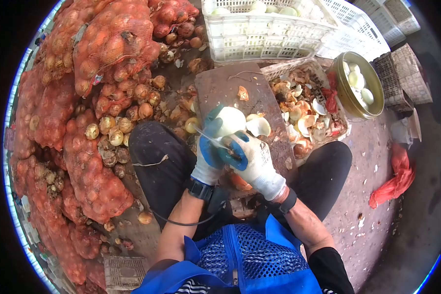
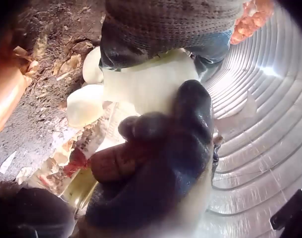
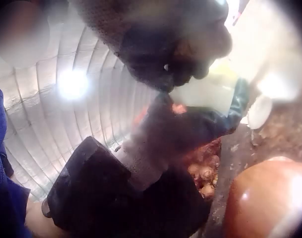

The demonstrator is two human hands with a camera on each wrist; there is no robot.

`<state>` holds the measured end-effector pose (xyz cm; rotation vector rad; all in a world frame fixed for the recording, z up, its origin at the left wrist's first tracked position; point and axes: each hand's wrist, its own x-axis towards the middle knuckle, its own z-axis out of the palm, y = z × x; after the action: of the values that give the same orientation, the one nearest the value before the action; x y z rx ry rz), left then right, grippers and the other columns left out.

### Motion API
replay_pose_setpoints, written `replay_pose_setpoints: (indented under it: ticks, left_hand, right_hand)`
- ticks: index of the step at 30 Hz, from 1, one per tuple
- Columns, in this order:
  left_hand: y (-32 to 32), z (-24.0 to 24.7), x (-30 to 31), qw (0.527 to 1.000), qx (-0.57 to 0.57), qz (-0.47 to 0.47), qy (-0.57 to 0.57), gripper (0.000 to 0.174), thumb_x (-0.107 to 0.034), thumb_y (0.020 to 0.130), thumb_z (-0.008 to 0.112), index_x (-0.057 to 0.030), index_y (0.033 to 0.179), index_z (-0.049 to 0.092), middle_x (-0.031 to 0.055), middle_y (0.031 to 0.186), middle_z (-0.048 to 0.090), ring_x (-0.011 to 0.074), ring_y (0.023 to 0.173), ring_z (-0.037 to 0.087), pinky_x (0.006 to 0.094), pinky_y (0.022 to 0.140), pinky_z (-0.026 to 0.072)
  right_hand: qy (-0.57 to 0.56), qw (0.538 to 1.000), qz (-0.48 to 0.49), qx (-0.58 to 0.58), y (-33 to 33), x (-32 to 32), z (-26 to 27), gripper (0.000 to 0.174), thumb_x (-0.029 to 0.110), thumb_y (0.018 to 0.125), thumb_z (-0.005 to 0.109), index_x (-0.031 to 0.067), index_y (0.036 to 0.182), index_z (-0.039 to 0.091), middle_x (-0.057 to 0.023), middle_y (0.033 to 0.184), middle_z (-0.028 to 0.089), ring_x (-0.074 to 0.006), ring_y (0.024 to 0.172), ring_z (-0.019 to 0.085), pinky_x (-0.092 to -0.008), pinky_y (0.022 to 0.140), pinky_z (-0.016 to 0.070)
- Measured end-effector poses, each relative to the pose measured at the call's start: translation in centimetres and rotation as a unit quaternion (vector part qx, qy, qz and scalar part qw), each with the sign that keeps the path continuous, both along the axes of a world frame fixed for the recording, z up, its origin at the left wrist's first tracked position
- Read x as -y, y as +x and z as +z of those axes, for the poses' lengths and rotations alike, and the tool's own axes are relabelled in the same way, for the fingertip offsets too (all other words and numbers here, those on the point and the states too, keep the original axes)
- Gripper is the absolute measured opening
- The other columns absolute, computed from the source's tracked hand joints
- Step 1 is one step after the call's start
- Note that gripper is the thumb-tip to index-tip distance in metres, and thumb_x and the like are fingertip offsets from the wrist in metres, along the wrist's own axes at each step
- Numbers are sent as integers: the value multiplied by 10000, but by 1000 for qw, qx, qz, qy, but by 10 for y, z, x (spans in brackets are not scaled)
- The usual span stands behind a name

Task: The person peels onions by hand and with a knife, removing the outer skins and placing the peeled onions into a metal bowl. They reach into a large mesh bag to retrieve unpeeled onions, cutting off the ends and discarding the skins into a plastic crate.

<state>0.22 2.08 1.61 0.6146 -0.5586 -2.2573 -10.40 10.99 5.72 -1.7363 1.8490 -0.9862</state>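
In the head view, my gloved left hand [image 1: 208, 154] grips a peeled white onion [image 1: 232, 120] over a brown board [image 1: 215, 88]. My right hand [image 1: 254, 156], also in a white glove with blue coating, is curled close against the left one. It holds what looks like a small knife [image 1: 211, 139], its thin pale blade pointing left below the onion. Pale onion pieces [image 1: 258, 126] lie on the board beside the right hand. In the left wrist view the onion [image 2: 141, 84] sits between both hands, and a brownish handle-like piece [image 2: 116, 161] shows among the right fingers.
Red mesh sacks of onions [image 1: 115, 44] pile up on the left, with loose onions [image 1: 115, 134] beside them. A crate of skins [image 1: 345, 132] and a bucket of peeled onions [image 1: 338, 90] stand right of the board. White crates [image 1: 264, 36] stand behind.
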Motion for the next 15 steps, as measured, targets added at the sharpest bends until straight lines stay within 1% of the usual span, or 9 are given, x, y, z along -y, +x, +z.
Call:
replay_pose_setpoints:
  ticks: [1, 4, 5, 7, 8, 11, 12, 13, 15]
  left_hand:
    - [1, -5, 2, 1000, 9, -2, -3, 527, -357, 962, 535, -21, 1367, 498, 175, 1205, 644, 266, 1006, 677, 389, 907, 569]
    - [16, -16, 9, 993, -45, -97, 50, 560, -402, 968, 532, 7, 1348, 501, 201, 1256, 617, 291, 1035, 672, 414, 935, 568]
    - [13, -19, 9, 994, -33, -73, 72, 568, -411, 969, 533, 15, 1343, 501, 207, 1268, 609, 304, 1056, 664, 423, 949, 565]
    - [3, -8, 11, 993, -9, -21, 113, 585, -429, 972, 534, 30, 1333, 502, 220, 1291, 593, 330, 1099, 648, 442, 976, 558]
    - [10, -1, 14, 987, -56, -70, 135, 583, -431, 972, 548, 29, 1327, 505, 215, 1296, 591, 364, 1167, 611, 487, 1001, 544]
    - [1, -10, 13, 990, -45, 37, 128, 561, -430, 974, 557, 8, 1321, 517, 203, 1298, 593, 367, 1181, 601, 521, 990, 545]
    - [0, -6, 11, 989, -32, 47, 134, 535, -444, 981, 551, -24, 1311, 535, 179, 1287, 608, 350, 1159, 618, 535, 954, 560]
    - [1, -8, 12, 992, -32, 32, 117, 529, -447, 982, 550, -32, 1309, 539, 172, 1278, 615, 344, 1150, 624, 532, 944, 564]
    - [1, -11, 12, 996, -33, -1, 87, 517, -453, 984, 547, -47, 1304, 548, 158, 1259, 629, 333, 1130, 637, 525, 923, 572]
  right_hand:
    - [3, 1000, 16, 9, -1, 0, 0, 284, 226, 806, 694, 135, 1070, 640, -137, 959, 632, -350, 831, 664, -452, 715, 527]
    - [8, 998, 46, -31, 1, -5, 1, 332, 230, 805, 698, 140, 1119, 637, -154, 1012, 645, -352, 856, 670, -438, 737, 539]
    - [12, 998, 48, -27, 2, -9, -1, 347, 235, 806, 701, 140, 1133, 635, -158, 1021, 647, -353, 859, 671, -436, 742, 541]
    - [19, 998, 57, -18, 7, -17, -4, 376, 245, 807, 706, 141, 1160, 631, -166, 1041, 652, -354, 866, 675, -431, 753, 547]
    - [45, 995, 85, -4, 6, -20, -4, 395, 257, 805, 716, 140, 1171, 625, -166, 1049, 648, -358, 859, 675, -436, 760, 547]
    - [47, 996, 71, 20, -11, -39, 5, 364, 264, 812, 722, 135, 1138, 626, -159, 1007, 657, -360, 847, 676, -449, 745, 548]
    - [85, 996, 32, -5, -23, -43, 6, 345, 269, 824, 729, 110, 1110, 619, -137, 909, 661, -362, 792, 676, -441, 682, 540]
    - [122, 992, -8, -32, -35, -44, 6, 335, 275, 836, 736, 85, 1081, 612, -116, 810, 666, -365, 738, 675, -433, 620, 532]
    - [133, 982, -131, -25, -57, -44, 7, 386, 308, 858, 742, 60, 1121, 608, -94, 759, 655, -304, 664, 677, -400, 586, 514]
